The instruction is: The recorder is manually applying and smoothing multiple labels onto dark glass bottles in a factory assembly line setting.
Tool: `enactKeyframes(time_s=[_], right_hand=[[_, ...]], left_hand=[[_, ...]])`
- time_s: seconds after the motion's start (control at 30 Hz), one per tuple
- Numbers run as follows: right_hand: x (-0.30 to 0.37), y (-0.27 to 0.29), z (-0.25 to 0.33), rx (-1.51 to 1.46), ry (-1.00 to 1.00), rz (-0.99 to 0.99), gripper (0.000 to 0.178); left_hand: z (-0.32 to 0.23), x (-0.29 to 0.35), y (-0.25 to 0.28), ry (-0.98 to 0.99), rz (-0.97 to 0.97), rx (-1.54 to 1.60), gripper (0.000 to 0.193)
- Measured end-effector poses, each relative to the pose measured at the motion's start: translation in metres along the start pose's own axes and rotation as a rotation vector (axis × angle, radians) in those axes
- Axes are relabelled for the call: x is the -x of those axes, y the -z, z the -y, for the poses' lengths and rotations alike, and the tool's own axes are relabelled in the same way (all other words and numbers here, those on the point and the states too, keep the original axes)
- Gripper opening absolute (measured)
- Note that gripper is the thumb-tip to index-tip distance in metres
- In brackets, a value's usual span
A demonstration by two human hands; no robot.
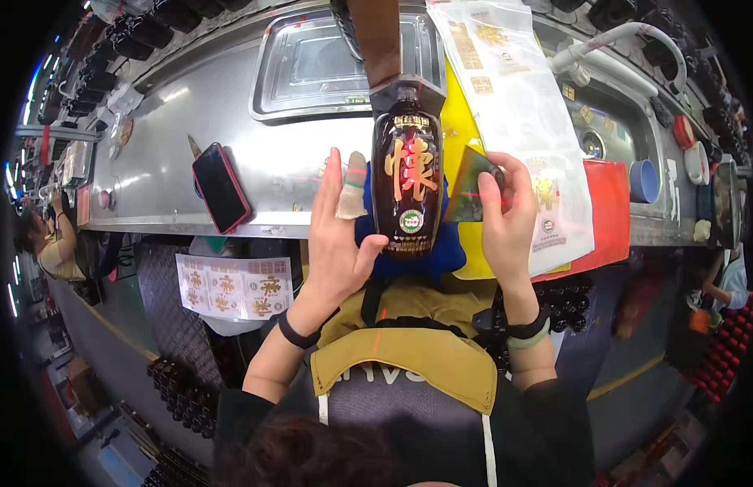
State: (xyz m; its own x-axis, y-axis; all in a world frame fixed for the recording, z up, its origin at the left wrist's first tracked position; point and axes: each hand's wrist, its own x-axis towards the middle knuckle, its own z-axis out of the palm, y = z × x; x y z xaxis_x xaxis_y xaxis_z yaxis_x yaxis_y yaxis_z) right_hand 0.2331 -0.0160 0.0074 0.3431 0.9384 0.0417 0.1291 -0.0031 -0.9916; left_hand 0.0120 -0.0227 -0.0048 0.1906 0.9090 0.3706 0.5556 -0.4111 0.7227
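A dark, glossy bottle (386, 162) with gold lettering and a small round green-and-white emblem is in front of me, its neck pointing away. Blue material (449, 247) shows beneath and beside it. My left hand (332, 252) is open at the bottle's left side, fingers stretched out and the thumb near its lower end. A beige finger cover (351, 191) with a green band sits on one finger. Between the thumb and fingers of my right hand (513, 223) is a dark green, translucent flat scraper (467, 193), just right of the bottle.
White printed decal sheets (567, 154) lie on yellow and red sheets (610, 215) at the right, near a sink with a white faucet (628, 32). A phone (221, 188) and a metal tray (267, 81) are on the steel counter. Another decal sheet (234, 286) hangs below its edge.
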Motion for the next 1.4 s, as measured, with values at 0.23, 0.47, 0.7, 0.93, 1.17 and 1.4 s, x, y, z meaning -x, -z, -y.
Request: enactKeyframes(time_s=[0.23, 0.47, 0.7, 0.93, 1.17, 1.4], right_hand=[[-0.018, 0.002, -0.008, 0.059, -0.014, 0.151, 0.025], [-0.031, -0.008, -0.020, -0.462, -0.376, 0.381, 0.033], [-0.028, -0.023, -0.012, -0.541, -0.482, 0.367, 0.057], [-0.040, -0.020, -0.001, -0.462, -0.545, 0.369, 0.051], [-0.051, -0.041, 0.005, -0.306, -0.353, 0.318, 0.048], [-0.057, -0.040, 0.008, -0.402, -0.430, 0.339, 0.042]], left_hand=[[0.008, -0.022, 0.000, 0.012, 0.041, -0.066, 0.075], [-0.003, -0.049, -0.020, 0.555, 0.062, 0.872, 0.054], [-0.009, -0.057, -0.020, 0.685, 0.108, 1.065, 0.054], [-0.007, -0.063, -0.019, 0.632, 0.078, 0.979, 0.051], [-0.001, -0.083, -0.022, 0.730, 0.065, 0.977, 0.052], [-0.004, -0.085, -0.027, 0.742, -0.004, 0.964, 0.055]])
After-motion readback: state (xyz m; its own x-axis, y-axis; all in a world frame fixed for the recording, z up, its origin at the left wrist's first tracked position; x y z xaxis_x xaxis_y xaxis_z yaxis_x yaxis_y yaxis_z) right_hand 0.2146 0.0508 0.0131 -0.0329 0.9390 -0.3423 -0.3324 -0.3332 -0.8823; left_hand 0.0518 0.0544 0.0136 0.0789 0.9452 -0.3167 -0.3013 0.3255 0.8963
